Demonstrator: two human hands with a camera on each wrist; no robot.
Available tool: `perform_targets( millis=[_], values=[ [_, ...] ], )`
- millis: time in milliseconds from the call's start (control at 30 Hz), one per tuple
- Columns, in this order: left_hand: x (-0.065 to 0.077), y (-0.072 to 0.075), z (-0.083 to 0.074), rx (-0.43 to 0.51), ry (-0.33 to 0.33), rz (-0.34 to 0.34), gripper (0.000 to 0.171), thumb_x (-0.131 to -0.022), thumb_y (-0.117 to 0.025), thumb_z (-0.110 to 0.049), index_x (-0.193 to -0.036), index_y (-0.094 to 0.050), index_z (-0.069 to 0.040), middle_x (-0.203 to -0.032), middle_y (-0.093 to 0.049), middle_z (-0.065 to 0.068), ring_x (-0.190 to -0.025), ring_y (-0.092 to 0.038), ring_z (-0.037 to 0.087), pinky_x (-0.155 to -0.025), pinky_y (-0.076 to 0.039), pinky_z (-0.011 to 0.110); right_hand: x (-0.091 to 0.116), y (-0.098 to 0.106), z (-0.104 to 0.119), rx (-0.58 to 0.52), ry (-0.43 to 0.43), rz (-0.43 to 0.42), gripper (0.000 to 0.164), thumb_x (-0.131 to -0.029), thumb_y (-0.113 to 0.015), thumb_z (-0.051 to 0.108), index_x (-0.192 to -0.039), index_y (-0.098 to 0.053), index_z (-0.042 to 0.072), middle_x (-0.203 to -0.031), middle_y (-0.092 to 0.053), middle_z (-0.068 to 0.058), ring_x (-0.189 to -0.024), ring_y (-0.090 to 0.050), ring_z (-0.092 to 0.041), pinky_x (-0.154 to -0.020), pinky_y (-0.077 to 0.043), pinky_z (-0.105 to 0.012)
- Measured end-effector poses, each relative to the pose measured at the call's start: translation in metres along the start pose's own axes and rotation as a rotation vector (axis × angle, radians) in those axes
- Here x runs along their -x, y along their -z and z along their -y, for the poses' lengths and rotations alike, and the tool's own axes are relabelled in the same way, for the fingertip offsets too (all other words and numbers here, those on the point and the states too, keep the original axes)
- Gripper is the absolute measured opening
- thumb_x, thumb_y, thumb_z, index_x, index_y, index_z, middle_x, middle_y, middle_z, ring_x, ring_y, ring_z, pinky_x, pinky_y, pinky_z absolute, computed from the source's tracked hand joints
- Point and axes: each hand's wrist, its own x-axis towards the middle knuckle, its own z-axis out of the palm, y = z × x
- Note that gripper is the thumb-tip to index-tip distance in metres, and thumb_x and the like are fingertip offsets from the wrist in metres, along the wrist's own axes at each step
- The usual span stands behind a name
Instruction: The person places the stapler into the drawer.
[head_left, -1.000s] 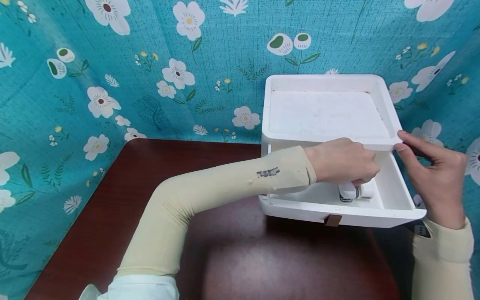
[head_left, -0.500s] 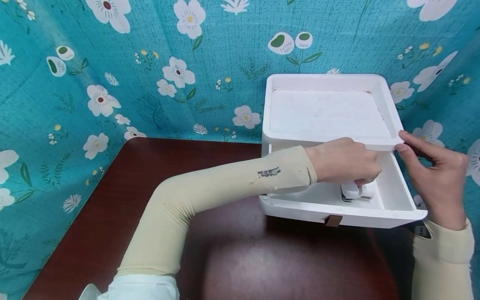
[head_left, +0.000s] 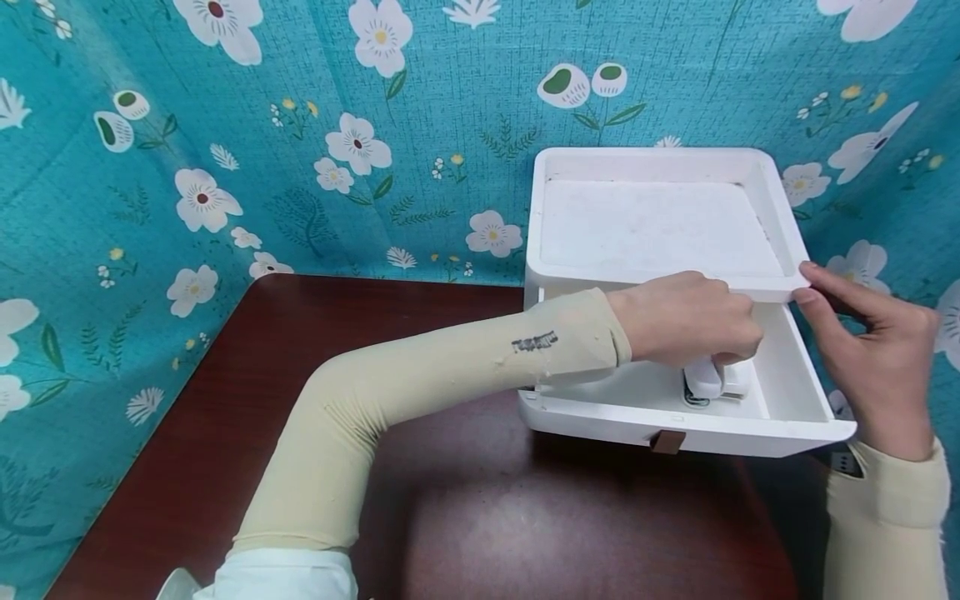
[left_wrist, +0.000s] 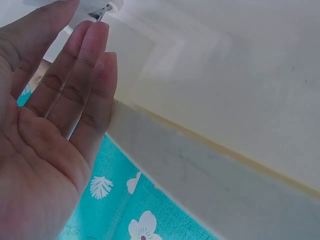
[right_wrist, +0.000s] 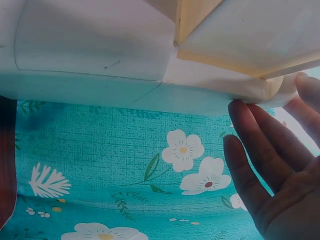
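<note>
A white desktop drawer box [head_left: 645,277] stands on the table with its drawer [head_left: 750,422] pulled out. My left hand [head_left: 693,321] reaches down into the drawer, its fingers pinching a small white stapler [head_left: 702,383] with metal at its lower end. The hand covers most of the stapler in the head view; in the left wrist view, the thumb and fingertips [left_wrist: 101,32] meet beside the shiny metal tip [left_wrist: 100,12]. On the box's front right corner, my right hand [head_left: 873,350] grips the top rim between thumb and forefinger.
A shallow tray [head_left: 660,229] forms the top of the box. The drawer's front carries a brown pull tab [head_left: 667,441]. Dark red-brown tabletop [head_left: 465,500] extends left and in front. A blue floral cloth [head_left: 450,108] hangs behind and at the sides.
My left hand has risen very slightly in the drawer, with its hold on the stapler kept. The right hand stays on the box's corner.
</note>
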Motion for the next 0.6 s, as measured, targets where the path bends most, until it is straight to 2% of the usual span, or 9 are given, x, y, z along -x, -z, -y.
perform_targets(
  millis=[100, 233, 367, 467, 600],
  values=[
    [0.002, 0.004, 0.0, 0.007, 0.016, 0.016, 0.027, -0.108, -0.052, -0.03, -0.131, -0.066, -0.032, -0.139, -0.065, -0.008, -0.111, -0.057, 0.009, -0.099, -0.048, 0.021, 0.0, -0.001, -0.001, 0.002, -0.006, 0.0, 0.034, -0.098, -0.073, 0.018, -0.131, -0.072, 0.028, -0.131, -0.07, 0.02, -0.111, -0.059, 0.023, -0.098, -0.047, -0.009],
    [0.005, 0.011, 0.002, 0.01, 0.036, 0.025, 0.031, -0.105, -0.058, -0.03, -0.136, -0.063, -0.033, -0.143, -0.062, -0.007, -0.118, -0.059, 0.011, -0.103, -0.049, 0.022, 0.0, -0.001, -0.002, -0.002, -0.012, -0.01, 0.034, -0.098, -0.073, 0.017, -0.13, -0.072, 0.027, -0.126, -0.068, 0.03, -0.107, -0.058, 0.025, -0.096, -0.046, -0.007],
    [0.006, 0.017, 0.003, -0.005, 0.056, 0.03, 0.034, -0.103, -0.061, -0.028, -0.136, -0.062, -0.034, -0.144, -0.061, -0.008, -0.119, -0.058, 0.011, -0.102, -0.05, 0.022, -0.002, -0.001, -0.002, -0.013, -0.001, -0.017, 0.034, -0.097, -0.074, 0.015, -0.13, -0.073, 0.024, -0.124, -0.07, 0.028, -0.103, -0.058, 0.026, -0.091, -0.044, -0.002],
    [0.008, 0.02, 0.002, -0.007, 0.059, 0.036, 0.034, -0.103, -0.061, -0.028, -0.136, -0.061, -0.035, -0.144, -0.061, -0.009, -0.118, -0.057, 0.01, -0.103, -0.05, 0.022, -0.002, -0.001, -0.001, -0.022, -0.002, -0.013, 0.034, -0.097, -0.074, 0.016, -0.13, -0.073, 0.025, -0.121, -0.069, 0.033, -0.103, -0.058, 0.025, -0.089, -0.044, -0.001],
    [0.011, 0.023, 0.003, 0.016, 0.065, 0.036, 0.034, -0.102, -0.063, -0.032, -0.136, -0.061, -0.035, -0.144, -0.061, -0.009, -0.119, -0.058, 0.01, -0.103, -0.049, 0.022, -0.001, -0.001, -0.001, -0.023, -0.001, -0.007, 0.034, -0.097, -0.073, 0.016, -0.13, -0.073, 0.026, -0.122, -0.07, 0.031, -0.103, -0.058, 0.025, -0.089, -0.044, -0.001]
  ],
)
